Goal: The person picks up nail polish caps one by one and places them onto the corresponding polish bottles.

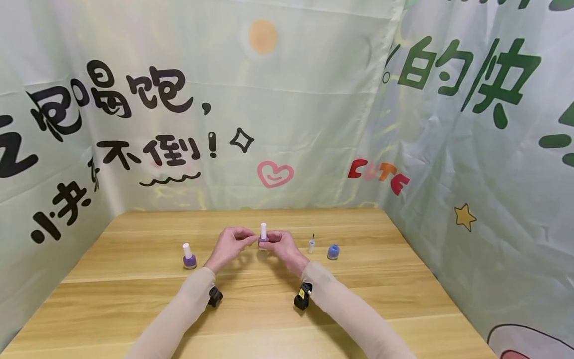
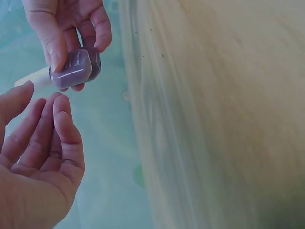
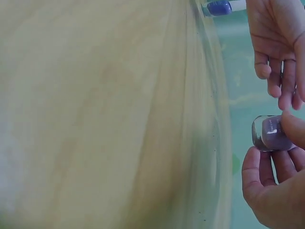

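My right hand (image 1: 283, 246) holds a nail polish bottle (image 2: 74, 69) with mauve polish and a white cap (image 1: 263, 231), pinched between thumb and fingers. In the head view the bottle stands upright over the middle of the table. My left hand (image 1: 232, 245) is just left of it, fingers extended and not wrapped round anything. In the left wrist view its thumb (image 2: 19, 98) overlaps the white cap; whether it touches cannot be told. A purple nail polish bottle (image 1: 190, 261), its white cap on, stands on the table left of my left hand.
Right of my right hand, a white cap (image 1: 311, 246) stands with its brush pointing up. Beside it is an uncapped blue nail polish bottle (image 1: 333, 252). Everything rests on a wooden table (image 1: 260, 319), with printed cloth (image 1: 314, 124) hanging behind and at both sides.
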Action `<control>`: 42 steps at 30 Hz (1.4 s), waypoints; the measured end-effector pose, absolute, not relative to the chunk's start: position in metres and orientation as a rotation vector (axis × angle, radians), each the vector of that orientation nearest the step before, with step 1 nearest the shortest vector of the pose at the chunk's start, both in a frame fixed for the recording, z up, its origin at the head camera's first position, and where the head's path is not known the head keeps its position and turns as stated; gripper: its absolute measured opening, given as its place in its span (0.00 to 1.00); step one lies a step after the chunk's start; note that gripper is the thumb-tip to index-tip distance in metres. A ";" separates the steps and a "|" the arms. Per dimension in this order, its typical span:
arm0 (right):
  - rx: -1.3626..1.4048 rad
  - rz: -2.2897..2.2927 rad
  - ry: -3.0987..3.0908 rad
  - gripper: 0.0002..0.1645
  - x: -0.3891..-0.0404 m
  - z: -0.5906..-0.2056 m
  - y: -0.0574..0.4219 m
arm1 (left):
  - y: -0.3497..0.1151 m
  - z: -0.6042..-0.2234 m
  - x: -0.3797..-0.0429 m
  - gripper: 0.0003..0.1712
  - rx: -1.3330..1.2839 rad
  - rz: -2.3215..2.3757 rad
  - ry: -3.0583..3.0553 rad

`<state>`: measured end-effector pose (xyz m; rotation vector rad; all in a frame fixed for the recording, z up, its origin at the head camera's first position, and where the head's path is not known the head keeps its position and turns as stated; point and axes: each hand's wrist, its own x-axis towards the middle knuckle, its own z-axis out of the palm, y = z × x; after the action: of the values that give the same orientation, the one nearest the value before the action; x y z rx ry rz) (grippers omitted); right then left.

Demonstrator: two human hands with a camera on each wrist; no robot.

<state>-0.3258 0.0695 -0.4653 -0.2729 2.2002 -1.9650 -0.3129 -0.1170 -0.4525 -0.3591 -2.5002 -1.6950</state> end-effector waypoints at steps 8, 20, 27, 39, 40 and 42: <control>-0.218 -1.915 2.275 0.20 -0.337 -0.468 0.069 | -0.123 -0.456 -0.311 0.13 -0.366 -1.769 -2.537; -0.251 -1.847 2.328 0.16 -0.352 -0.473 0.064 | -0.130 -0.459 -0.312 0.16 -0.331 -1.868 -2.537; -0.248 -1.808 2.393 0.15 -0.358 -0.473 0.064 | -0.129 -0.458 -0.311 0.17 -0.347 -1.863 -2.562; -0.247 -1.771 2.405 0.15 -0.362 -0.471 0.064 | -0.130 -0.457 -0.310 0.14 -0.345 -1.881 -2.552; -0.253 -1.774 2.403 0.15 -0.362 -0.471 0.064 | -0.130 -0.457 -0.310 0.14 -0.349 -1.881 -2.551; -0.256 -1.772 2.402 0.16 -0.363 -0.472 0.063 | -0.129 -0.454 -0.307 0.14 -0.355 -1.891 -2.540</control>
<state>-0.3628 0.0632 -0.4722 -0.2564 2.4022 -1.7724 -0.3070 -0.1293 -0.4540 -0.3551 -2.5403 -1.8911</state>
